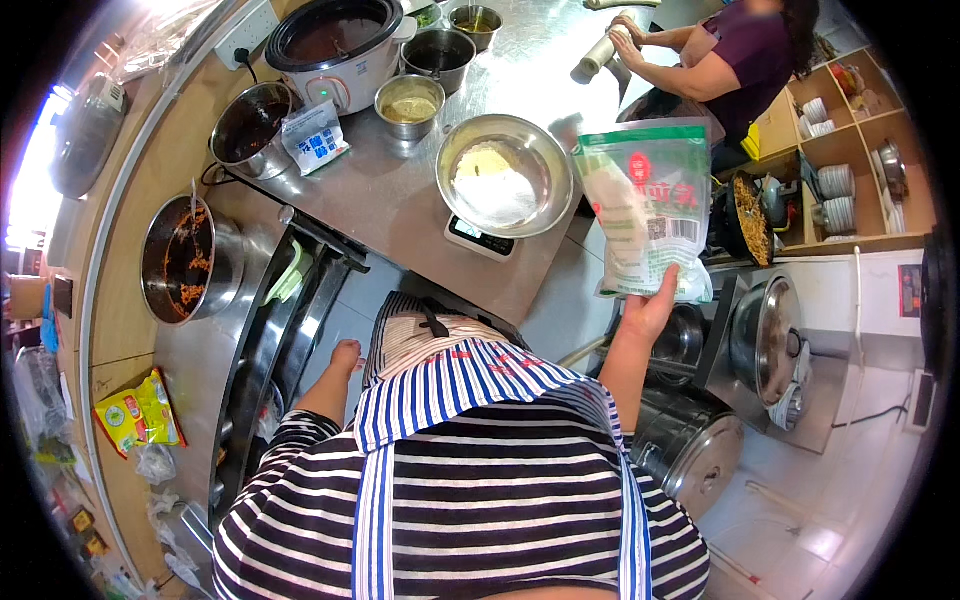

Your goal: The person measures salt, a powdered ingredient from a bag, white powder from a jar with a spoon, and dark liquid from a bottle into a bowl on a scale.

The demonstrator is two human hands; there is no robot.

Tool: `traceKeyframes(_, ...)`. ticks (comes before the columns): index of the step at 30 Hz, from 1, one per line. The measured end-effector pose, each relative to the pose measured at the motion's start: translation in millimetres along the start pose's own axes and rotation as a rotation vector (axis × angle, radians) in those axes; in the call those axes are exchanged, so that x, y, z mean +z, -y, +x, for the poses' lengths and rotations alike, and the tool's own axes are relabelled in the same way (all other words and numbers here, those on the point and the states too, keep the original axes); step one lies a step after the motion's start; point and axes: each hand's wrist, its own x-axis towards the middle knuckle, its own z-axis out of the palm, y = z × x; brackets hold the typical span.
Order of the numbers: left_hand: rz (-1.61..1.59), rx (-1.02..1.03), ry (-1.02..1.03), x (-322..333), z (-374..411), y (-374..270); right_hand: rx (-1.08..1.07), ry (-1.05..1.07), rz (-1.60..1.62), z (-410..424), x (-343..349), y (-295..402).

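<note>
My right hand (654, 306) grips the lower end of a green-and-white plastic bag (654, 225), its thumb lying over the printed front. Pale powder shows through the bag's clear part. Left of the bag, a stainless steel bowl (551, 169) holds white and yellowish powder (495, 184). Under that bowl is a digital kitchen scale (480, 240) with a lit display, near the corner of a steel worktable (420, 217). My left hand (347, 356) hangs low beside my striped apron (480, 382), away from the table. Nothing shows in it, but its fingers are mostly hidden.
A slow cooker (337, 60), a small bowl of yellowish powder (409, 109) and a white packet (315, 139) occupy the table's left. A deep pot (180, 259) stands further left. Across the table, a person (720, 67) handles a dough roll (600, 54). Lidded pots (697, 450) stand at right.
</note>
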Motion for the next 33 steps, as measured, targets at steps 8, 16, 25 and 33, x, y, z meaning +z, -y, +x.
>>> traceKeyframes(8,0.002,0.033,0.027,5,-10,-17,0.272,0.053,0.195,-8,-4,7)
traceKeyframes(16,-0.262,0.356,0.095,61,-98,-87,0.126,0.32,-0.146,-69,-39,-49)
traceKeyframes(25,0.002,0.83,0.209,71,-309,-103,0.633,0.635,-0.273,-128,-36,-82)
traceKeyframes(33,-0.287,0.635,-0.282,-22,-309,38,0.989,0.904,-0.347,-248,-7,-146)
